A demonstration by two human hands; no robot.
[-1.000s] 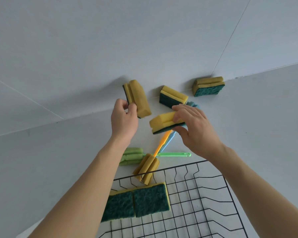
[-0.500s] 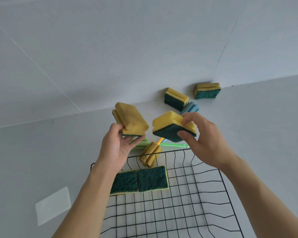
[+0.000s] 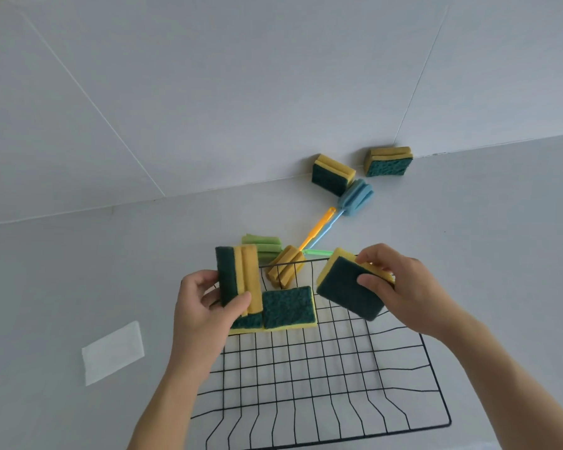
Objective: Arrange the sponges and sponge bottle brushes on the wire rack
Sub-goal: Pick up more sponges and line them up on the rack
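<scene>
My left hand [image 3: 202, 315] grips a yellow-and-green sponge [image 3: 239, 278] held on edge above the black wire rack's [image 3: 322, 384] far left corner. My right hand [image 3: 400, 287] holds a second sponge [image 3: 345, 287], green side toward me, tilted over the rack's far right part. Two sponges [image 3: 288, 306] lie green side up side by side in the rack's far left; the left one is partly hidden by the held sponge. Beyond the rack lie a yellow bottle brush [image 3: 285, 266], a green one [image 3: 264, 245] and a blue one [image 3: 355, 196]. Two more sponges [image 3: 332, 175] [image 3: 389, 161] rest against the wall.
The white counter meets a white tiled wall [image 3: 273, 92] close behind the loose sponges. A pale rectangular patch [image 3: 113, 352] lies on the counter left of the rack. The rack's near and right grid squares hold nothing.
Both hands have come down and toward me with their sponges, from above the rack's far rim to just over its grid. The left sponge turned on edge, the right one turned green side toward me.
</scene>
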